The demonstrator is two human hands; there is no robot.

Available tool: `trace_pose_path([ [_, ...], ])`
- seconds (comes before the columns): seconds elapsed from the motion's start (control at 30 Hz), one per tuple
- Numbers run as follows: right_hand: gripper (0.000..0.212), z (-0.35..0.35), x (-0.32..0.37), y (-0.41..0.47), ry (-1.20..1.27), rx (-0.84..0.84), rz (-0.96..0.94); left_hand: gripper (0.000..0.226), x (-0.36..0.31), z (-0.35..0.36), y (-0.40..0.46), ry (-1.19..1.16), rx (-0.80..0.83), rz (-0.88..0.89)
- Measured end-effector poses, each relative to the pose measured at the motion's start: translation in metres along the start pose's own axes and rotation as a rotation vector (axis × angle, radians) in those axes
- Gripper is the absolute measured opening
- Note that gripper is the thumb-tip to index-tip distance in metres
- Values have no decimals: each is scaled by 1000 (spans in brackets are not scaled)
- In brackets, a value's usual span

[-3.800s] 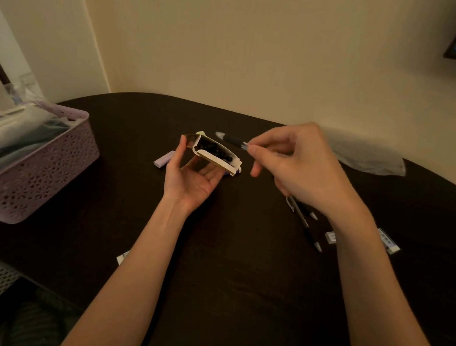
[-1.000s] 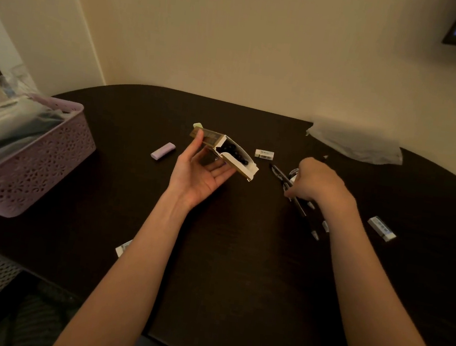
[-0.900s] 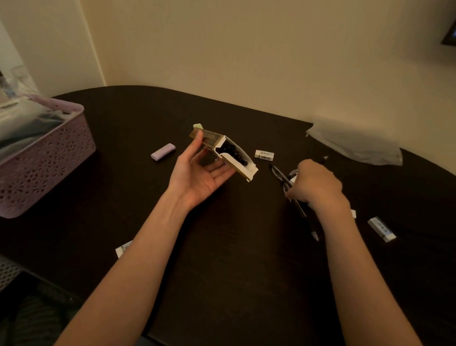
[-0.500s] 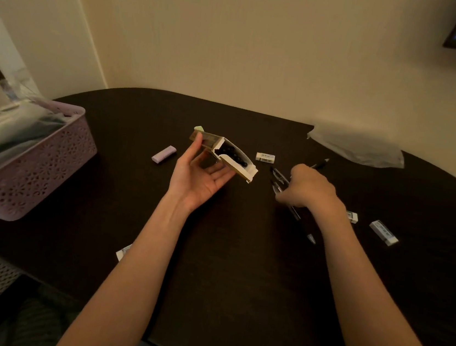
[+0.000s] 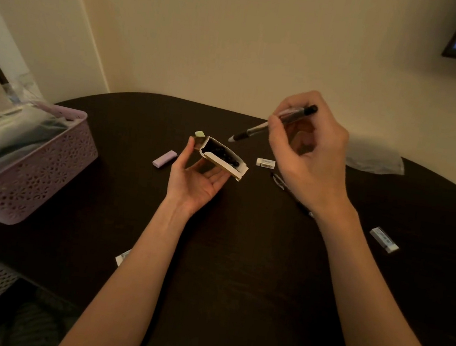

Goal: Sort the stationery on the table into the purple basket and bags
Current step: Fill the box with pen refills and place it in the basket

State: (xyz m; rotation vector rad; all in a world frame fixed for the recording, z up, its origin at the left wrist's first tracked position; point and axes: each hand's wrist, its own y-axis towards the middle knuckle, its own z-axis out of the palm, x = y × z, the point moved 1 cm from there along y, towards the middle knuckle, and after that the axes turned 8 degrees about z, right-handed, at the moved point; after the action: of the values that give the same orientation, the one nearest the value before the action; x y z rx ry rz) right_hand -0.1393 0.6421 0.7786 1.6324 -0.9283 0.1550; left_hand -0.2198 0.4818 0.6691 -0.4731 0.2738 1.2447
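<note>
Cardboard pen box (image 5: 223, 158) cradled in left hand (image 5: 196, 179); right hand (image 5: 307, 156) pinches pen (image 5: 273, 123), tip near opening. Risk: tip catches flap, box tips, pens spill.

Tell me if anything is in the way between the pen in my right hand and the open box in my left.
Nothing visible is. The pen in the right hand points tip-first at the open end of the box held by the left hand, with only open air between. The white eraser lies on the table, below that path.
</note>
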Motion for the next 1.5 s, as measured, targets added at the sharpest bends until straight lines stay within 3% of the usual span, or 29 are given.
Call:
trace_pose_path([
  [0.17,12,9,-2,-4,-35,108,-41,72,1,0,-1,-2,43,-4],
  [0.43,13,20,-12,-8,-162,139,-89,67,1,1,-1,10,100,-15],
  [0.9,22,25,-30,-9,-336,322,129,70,5,1,3,160,130,-19],
  [1.17,23,20,-25,-7,-207,421,306,68,2,-1,3,104,102,-20],
  [1.33,23,12,-15,-4,-100,463,298,67,1,-2,3,55,80,-21],
  [1.5,10,14,-16,-4,-92,392,300,67,3,-1,3,57,96,-31],
])
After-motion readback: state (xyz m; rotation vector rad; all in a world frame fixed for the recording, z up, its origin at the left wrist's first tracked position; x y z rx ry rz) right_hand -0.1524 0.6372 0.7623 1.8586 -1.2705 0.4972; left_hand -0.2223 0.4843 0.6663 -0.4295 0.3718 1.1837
